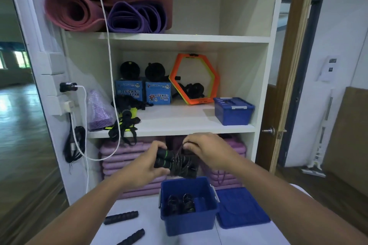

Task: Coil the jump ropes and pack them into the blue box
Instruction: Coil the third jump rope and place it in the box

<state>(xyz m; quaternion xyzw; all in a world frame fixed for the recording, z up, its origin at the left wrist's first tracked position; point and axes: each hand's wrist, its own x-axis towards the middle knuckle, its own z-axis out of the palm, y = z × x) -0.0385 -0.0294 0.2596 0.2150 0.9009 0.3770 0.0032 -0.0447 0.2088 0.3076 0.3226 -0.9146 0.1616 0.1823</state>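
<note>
Jump rope (175,163) was held in both hands just above the open blue box (189,223). Its two green-banded handles (163,158) were gripped together by the left hand (148,167), fingers curled round them. The cord was wound round the handles, and a loop of it was pinched by the right hand (205,149). Coiled ropes (181,203), apparently two, were noted inside the box; the dim interior prevented a firm count. A blue lid (241,207) lay flat on the white table (143,203), just right of the box. Two loose black grips (121,217) lay to its left.
</note>
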